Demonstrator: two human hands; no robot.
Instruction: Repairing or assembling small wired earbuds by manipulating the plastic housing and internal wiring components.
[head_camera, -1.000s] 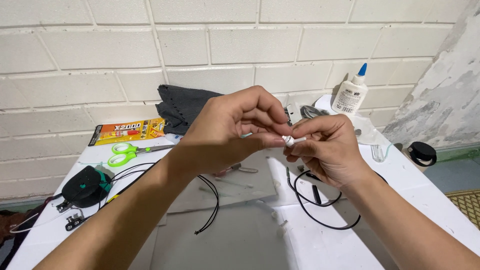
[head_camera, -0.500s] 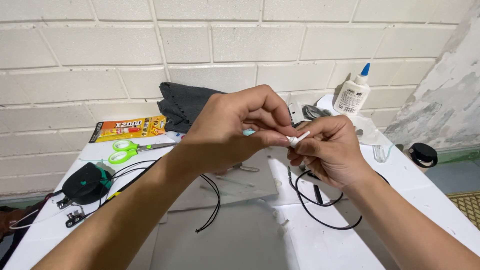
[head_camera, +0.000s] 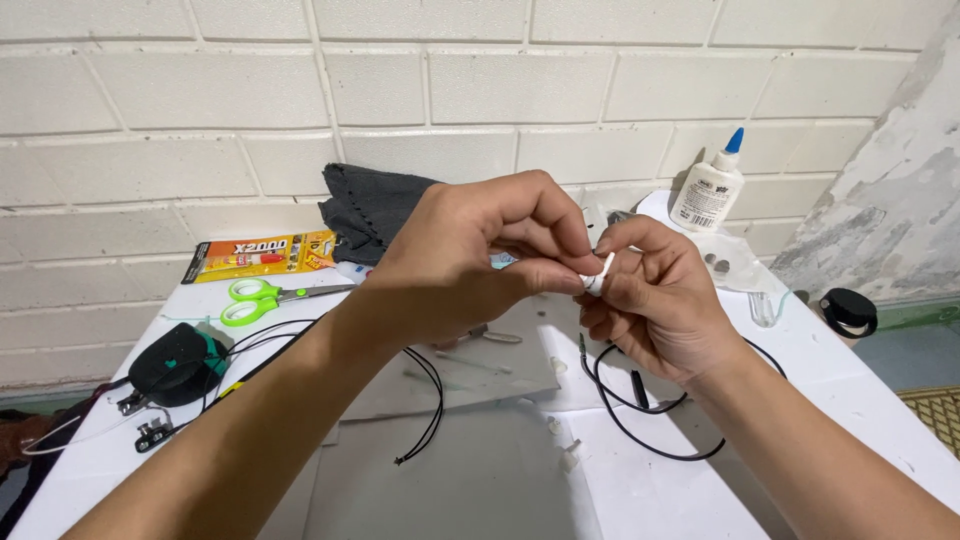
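**Small white piece pinched between both hands above the table**

The small white piece (head_camera: 598, 277) is held in the air over the white table (head_camera: 880, 400), at the point where the two hands meet. It is pinched by the thumb and fingertips of the left hand (head_camera: 470, 255) from the left, while the right hand (head_camera: 655, 300) is curled round it from below, with its forefinger laid over the top. Neither hand is spread; both are closed in a fine pinch on the piece. What exactly the piece is cannot be told, as most of it is covered by the fingers.

The piece is judged to be very light, stiff and smooth, so it is likely to slip or be dropped easily; it is best taken by its ends between fingertips, with light pressure.

A thin black cable (head_camera: 640, 425) is looped on the table just below the right hand, and another black cable (head_camera: 432, 400) lies under the left forearm. Small white scraps (head_camera: 568, 458) are scattered near them.

Further out, a white glue bottle with a blue tip (head_camera: 709, 190) stands against the brick wall at the right. A flat orange and yellow package (head_camera: 262, 255) lies at the left by the wall, with green-handled scissors (head_camera: 255, 298) just in front of it. A dark folded cloth (head_camera: 372, 208) is set between package and bottle.
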